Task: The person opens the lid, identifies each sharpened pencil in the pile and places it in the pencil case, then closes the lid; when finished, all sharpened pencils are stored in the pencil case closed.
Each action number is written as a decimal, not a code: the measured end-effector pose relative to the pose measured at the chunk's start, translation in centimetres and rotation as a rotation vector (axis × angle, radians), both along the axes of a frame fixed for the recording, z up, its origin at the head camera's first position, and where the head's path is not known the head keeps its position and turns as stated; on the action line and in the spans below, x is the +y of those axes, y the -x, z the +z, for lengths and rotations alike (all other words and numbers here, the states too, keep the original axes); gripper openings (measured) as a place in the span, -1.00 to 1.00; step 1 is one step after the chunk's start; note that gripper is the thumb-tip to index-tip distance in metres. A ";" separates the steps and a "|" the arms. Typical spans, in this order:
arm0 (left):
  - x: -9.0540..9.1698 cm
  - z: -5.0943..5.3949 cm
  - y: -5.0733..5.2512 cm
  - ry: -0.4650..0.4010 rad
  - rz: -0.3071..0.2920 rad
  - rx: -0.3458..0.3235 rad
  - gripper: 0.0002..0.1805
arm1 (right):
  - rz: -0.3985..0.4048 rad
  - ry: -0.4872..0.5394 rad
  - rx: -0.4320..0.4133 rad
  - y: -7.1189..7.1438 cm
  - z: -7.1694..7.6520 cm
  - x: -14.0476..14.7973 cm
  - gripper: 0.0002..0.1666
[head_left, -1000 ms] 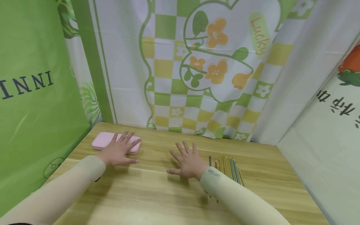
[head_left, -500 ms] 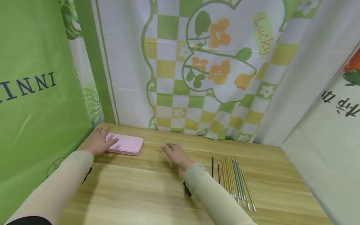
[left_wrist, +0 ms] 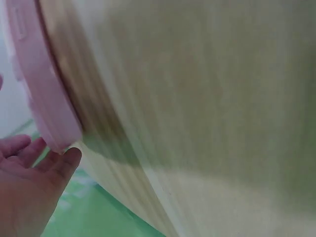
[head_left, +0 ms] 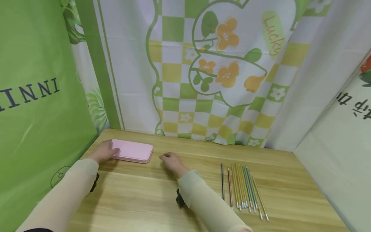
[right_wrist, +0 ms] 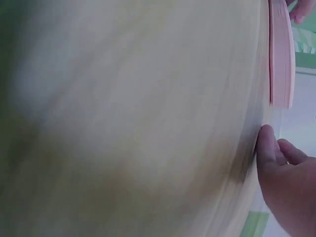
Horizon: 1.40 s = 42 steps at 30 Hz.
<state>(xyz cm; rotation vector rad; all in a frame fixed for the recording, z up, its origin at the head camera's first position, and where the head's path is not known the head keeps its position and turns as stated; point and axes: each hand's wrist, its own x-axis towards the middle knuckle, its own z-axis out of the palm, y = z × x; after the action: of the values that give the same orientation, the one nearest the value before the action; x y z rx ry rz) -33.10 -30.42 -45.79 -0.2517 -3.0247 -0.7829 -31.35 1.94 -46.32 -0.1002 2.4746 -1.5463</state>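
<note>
A smooth, wood-grained tabletop bears a flat, round-cornered pink case. The left hand grips its left end; the right hand, holding nothing, curves just beside its right end. Slim, straight pencils lie further right.

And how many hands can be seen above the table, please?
2. The left hand holds the left end of the pink case; the right hand is past its right end, apart from it. Neither is fully hidden.
</note>
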 end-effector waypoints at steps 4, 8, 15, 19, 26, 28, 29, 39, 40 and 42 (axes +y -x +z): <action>2.0 -0.7 -0.7 0.099 -0.107 0.041 -0.28 | -0.050 -0.004 0.021 -0.1 -0.1 -0.5 -0.39; 4.3 -0.2 -2.0 0.101 -0.156 0.035 -0.29 | -0.065 -0.097 0.070 -0.2 -0.3 -0.1 -0.43; 5.9 0.2 -3.2 -0.052 -0.101 -0.043 -0.31 | 0.024 -0.167 0.072 -0.5 0.4 2.3 -0.36; 6.6 0.3 -3.9 -0.229 -0.085 -0.159 -0.24 | 0.065 -0.192 0.050 -1.2 1.0 4.1 -0.36; 8.0 0.8 -5.4 -0.457 -0.039 -0.345 -0.04 | 0.078 -0.105 -0.022 -2.8 1.2 6.6 -0.32; 8.4 0.7 -5.8 -0.476 -0.037 -0.364 -0.01 | 0.078 -0.096 -0.037 -3.3 1.2 7.3 -0.31; 8.7 0.7 -6.0 -0.477 -0.039 -0.372 0.01 | 0.077 -0.095 -0.044 -3.5 1.3 7.7 -0.31; 11.3 -0.7 -7.4 -0.425 -0.172 -0.311 0.19 | 0.109 -0.135 -0.058 -5.8 1.6 11.1 -0.25; 11.5 -0.9 -7.5 -0.417 -0.183 -0.299 0.22 | 0.121 -0.158 -0.048 -5.9 1.6 11.3 -0.25; 12.0 -1.5 -7.4 -0.380 -0.209 -0.267 0.27 | 0.147 -0.247 -0.005 -6.1 1.8 11.8 -0.26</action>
<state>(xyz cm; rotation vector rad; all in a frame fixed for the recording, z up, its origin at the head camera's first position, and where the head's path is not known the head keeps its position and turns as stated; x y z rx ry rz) -25.67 -18.42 -47.24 -0.4951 -3.0268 -1.4939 -25.30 13.75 -44.51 -0.2310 2.5673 -1.1723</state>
